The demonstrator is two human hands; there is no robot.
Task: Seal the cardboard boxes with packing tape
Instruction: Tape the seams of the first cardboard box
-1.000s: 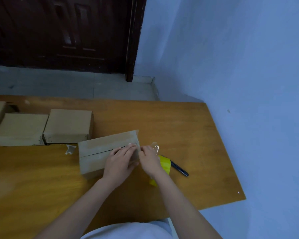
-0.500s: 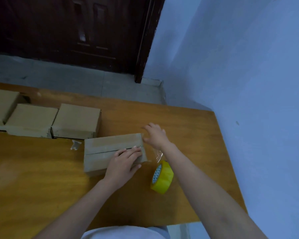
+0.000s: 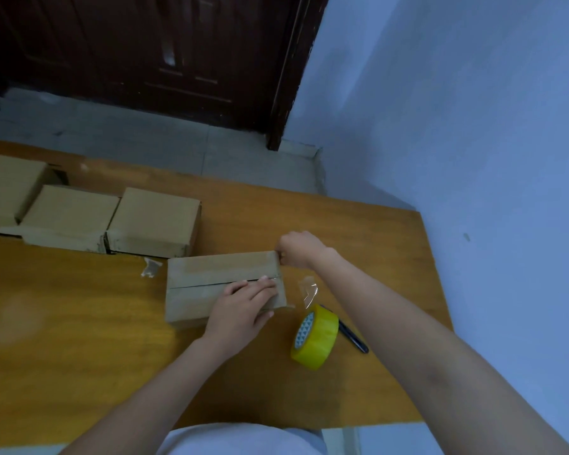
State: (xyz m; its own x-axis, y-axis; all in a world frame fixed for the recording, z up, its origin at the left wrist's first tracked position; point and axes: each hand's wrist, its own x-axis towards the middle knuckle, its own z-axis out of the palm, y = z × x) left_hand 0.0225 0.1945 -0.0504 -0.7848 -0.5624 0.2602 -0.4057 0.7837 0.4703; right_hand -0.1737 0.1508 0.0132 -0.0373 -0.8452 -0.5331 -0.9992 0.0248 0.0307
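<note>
Since half a second ago the right hand (image 3: 297,248) has dropped from above the far right corner of the cardboard box (image 3: 222,285) to that corner itself, and its fingers, then spread, are now curled into a loose fist against the box's far right edge. Whether they pinch tape or cardboard there I cannot tell; the knuckles hide it. The left hand (image 3: 240,310) is where it was, lying flat on the near flap, fingers straight and close together, tips reaching the centre seam near the right end.

The box lies on the wooden table (image 3: 79,339), roughly mid-table, long side across the view, both flaps closed with a dark slit showing along the seam.

The yellow tape roll (image 3: 314,336) stands on edge just right of the box and near the left hand, touching neither. A loose clear tape end (image 3: 307,290) rises from the roll toward the box's right end. A dark pen (image 3: 352,336) lies just behind the roll, partly hidden.

A crumpled scrap of clear tape (image 3: 150,267) sits on the table off the box's far left corner. Three more closed boxes (image 3: 151,221) stand in a row at the far left, sides touching.
</note>
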